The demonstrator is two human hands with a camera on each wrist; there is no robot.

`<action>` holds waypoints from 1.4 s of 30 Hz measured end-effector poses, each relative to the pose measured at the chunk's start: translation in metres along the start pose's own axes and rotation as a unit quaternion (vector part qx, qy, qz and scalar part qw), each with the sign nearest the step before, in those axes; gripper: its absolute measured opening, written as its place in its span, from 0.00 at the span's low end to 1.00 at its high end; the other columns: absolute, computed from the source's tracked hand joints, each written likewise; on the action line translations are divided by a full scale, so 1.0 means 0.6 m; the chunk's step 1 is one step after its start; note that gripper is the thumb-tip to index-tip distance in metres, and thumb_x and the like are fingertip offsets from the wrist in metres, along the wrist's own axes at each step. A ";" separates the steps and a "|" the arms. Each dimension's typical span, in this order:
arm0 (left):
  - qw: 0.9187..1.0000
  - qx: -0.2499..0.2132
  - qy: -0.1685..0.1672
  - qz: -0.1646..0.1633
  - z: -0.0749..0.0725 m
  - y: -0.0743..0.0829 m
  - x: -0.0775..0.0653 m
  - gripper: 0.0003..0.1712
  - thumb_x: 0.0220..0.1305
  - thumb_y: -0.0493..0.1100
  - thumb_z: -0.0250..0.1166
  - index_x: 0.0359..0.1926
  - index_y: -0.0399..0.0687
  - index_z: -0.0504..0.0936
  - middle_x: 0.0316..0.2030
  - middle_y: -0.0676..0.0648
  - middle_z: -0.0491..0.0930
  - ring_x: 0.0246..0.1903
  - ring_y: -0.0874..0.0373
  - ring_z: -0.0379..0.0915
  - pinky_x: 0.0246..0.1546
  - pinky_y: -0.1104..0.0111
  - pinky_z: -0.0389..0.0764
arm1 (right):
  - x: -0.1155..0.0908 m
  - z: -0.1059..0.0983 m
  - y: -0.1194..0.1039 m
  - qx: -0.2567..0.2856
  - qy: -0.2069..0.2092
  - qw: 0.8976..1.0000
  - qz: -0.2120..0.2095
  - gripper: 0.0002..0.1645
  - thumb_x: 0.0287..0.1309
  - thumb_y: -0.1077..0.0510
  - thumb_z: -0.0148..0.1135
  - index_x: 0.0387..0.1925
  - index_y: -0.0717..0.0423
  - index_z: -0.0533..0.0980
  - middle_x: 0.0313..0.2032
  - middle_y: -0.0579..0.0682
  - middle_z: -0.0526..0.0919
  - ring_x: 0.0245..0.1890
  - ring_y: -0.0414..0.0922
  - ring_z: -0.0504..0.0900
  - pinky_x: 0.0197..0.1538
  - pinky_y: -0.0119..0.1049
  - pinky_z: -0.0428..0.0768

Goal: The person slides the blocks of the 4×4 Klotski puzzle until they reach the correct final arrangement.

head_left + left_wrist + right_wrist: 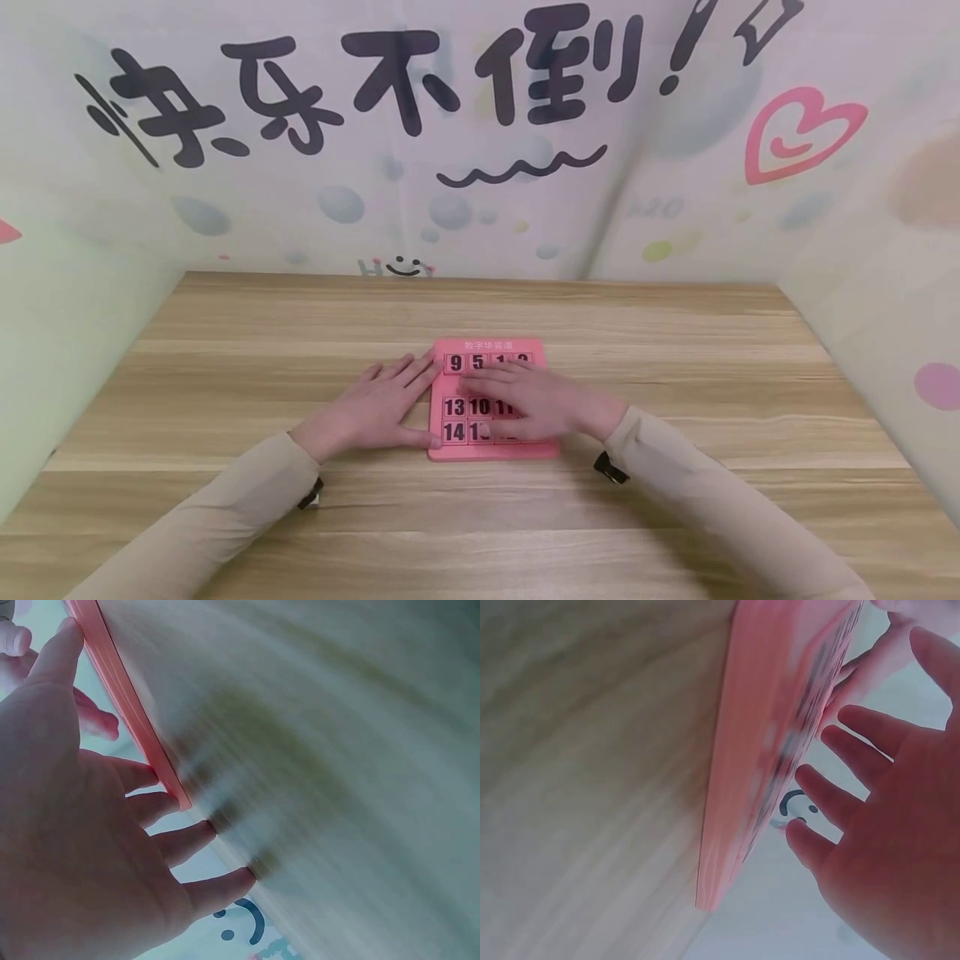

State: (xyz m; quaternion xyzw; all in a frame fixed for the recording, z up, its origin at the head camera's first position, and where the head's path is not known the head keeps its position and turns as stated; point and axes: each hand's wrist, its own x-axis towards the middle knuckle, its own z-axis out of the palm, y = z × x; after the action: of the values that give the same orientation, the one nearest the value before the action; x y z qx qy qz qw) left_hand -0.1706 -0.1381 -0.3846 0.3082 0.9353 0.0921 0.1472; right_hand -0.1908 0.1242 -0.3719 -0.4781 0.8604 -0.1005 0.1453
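A pink sliding number puzzle (487, 452) lies flat on the table, with numbered tiles in rows. Its top row shows 9 and 5, and 13, 10 and 14 appear lower down. My left hand (378, 406) rests along the puzzle's left side, thumb at the lower left corner and fingers spread. In the left wrist view, fingertips meet the puzzle's edge (124, 697), while the outer two reach the table beyond it. My right hand (551, 402) hovers over the right half with fingers extended, hiding several tiles. The right wrist view shows its fingers (832, 799) close above the tiles.
The wood-grain table (300, 317) extends around the puzzle. A pale printed wall hanging (390, 208) with large dark characters stands along the back edge, and pale panels border both sides. A dark band piece (611, 468) hangs at my right cuff.
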 end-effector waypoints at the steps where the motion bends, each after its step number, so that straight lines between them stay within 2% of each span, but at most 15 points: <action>1: 1.000 0.000 -0.001 -0.001 0.000 0.000 0.000 0.59 0.57 0.75 0.56 0.76 0.45 0.48 0.75 0.44 0.40 0.72 0.40 0.39 0.66 0.39 0.46 | 0.002 -0.001 0.001 -0.001 0.001 1.000 -0.001 0.39 0.68 0.39 0.47 0.73 0.54 0.58 0.72 0.52 0.57 0.72 0.53 0.52 0.72 0.50 0.49; 11: 1.000 0.003 0.000 0.000 0.000 0.000 0.000 0.59 0.56 0.76 0.55 0.76 0.45 0.47 0.75 0.44 0.40 0.72 0.40 0.40 0.66 0.39 0.46 | 0.023 -0.008 0.004 0.001 -0.012 0.999 0.032 0.42 0.68 0.35 0.46 0.74 0.52 0.55 0.73 0.50 0.56 0.73 0.50 0.51 0.72 0.51 0.47; 19: 1.000 0.004 0.000 0.003 -0.001 0.001 0.000 0.59 0.57 0.76 0.55 0.76 0.45 0.47 0.75 0.43 0.39 0.72 0.40 0.39 0.66 0.39 0.46 | 0.033 -0.009 0.010 0.000 -0.013 0.999 0.046 0.42 0.67 0.34 0.47 0.74 0.49 0.56 0.73 0.49 0.55 0.73 0.48 0.50 0.72 0.47 0.45; 27: 1.000 0.003 0.000 0.001 -0.002 0.002 0.000 0.59 0.57 0.75 0.56 0.76 0.45 0.47 0.75 0.43 0.40 0.72 0.40 0.40 0.66 0.39 0.46 | 0.036 -0.012 0.017 -0.005 -0.007 0.999 0.043 0.41 0.67 0.37 0.48 0.73 0.55 0.57 0.72 0.51 0.57 0.72 0.53 0.50 0.72 0.49 0.45; 35: 1.000 0.001 0.000 0.001 -0.003 0.003 0.000 0.59 0.57 0.75 0.56 0.76 0.44 0.48 0.75 0.43 0.40 0.72 0.40 0.40 0.66 0.39 0.47 | 0.038 -0.011 0.019 -0.005 -0.006 0.999 0.045 0.41 0.68 0.38 0.48 0.72 0.56 0.58 0.72 0.53 0.59 0.73 0.53 0.50 0.73 0.49 0.45; 42: 1.000 0.002 -0.004 -0.002 -0.004 0.002 -0.001 0.59 0.57 0.75 0.56 0.76 0.44 0.48 0.75 0.43 0.40 0.72 0.40 0.39 0.66 0.39 0.46 | 0.037 -0.009 0.015 -0.004 -0.015 0.998 0.055 0.43 0.66 0.35 0.48 0.73 0.54 0.56 0.73 0.52 0.55 0.73 0.53 0.46 0.72 0.48 0.44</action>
State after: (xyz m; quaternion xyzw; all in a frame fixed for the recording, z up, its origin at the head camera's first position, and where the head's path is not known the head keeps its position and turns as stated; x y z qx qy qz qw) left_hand -0.1701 -0.1376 -0.3815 0.3070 0.9355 0.0888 0.1508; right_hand -0.2107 0.1101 -0.3728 -0.4325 0.8833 -0.0815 0.1615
